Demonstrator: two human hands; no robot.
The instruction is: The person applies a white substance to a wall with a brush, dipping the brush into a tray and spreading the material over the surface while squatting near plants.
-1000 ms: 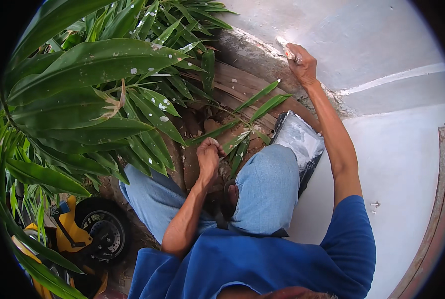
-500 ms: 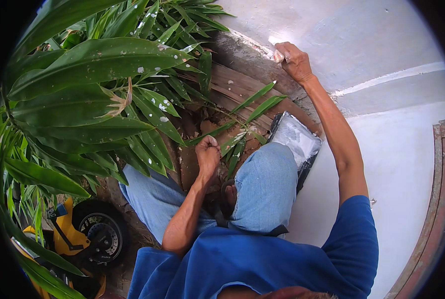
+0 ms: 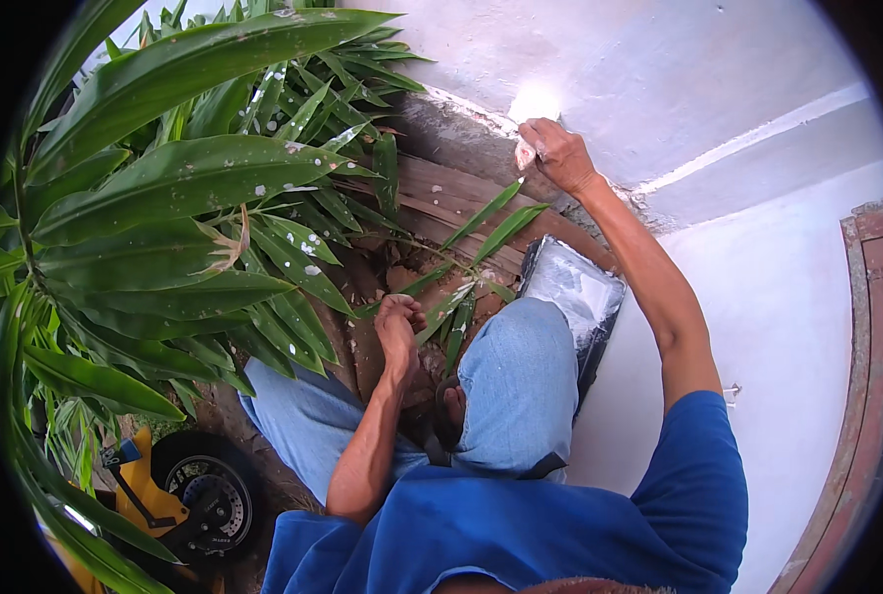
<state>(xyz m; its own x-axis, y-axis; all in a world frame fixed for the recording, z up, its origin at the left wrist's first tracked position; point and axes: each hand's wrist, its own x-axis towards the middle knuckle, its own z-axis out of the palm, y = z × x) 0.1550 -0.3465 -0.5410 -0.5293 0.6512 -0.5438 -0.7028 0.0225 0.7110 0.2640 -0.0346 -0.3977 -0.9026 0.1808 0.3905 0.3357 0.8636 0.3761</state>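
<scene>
Right hand (image 3: 557,156) and tool (image 3: 526,155): lower and further left in the frame than half a second earlier, the whole view having slid much the same way. Left hand (image 3: 399,319): fingers turned more toward the right.

Tool: one, small, white-smeared, kind unclear. Upper centre, pinched in the right hand's closed fingers at the foot of the wall (image 3: 649,69). Bright patch (image 3: 537,102) just above — too glaring to tell tool's end from wall.

Left hand, continued: centre, fingers loosely curled; whether anything lay inside could not be told.

Tray (image 3: 592,346): black, right of centre, coated with white paint (image 3: 575,289), partly hidden by the knee (image 3: 521,366). Likely fault: a shifted leg could have knocked it, slopping paint or marking the knee.

Edge (image 3: 466,107): upper centre, broken, crumbly-looking. Likely fault: too hard a stroke so close could have dragged grit into the paint or scraped the knuckles.

Sprig (image 3: 509,233): centre, near the tray. Likely fault: a nudge could have dropped debris into it.

Leaves (image 3: 179,193): left side, white-flecked — liable to further spatter, had the tool flicked.
</scene>
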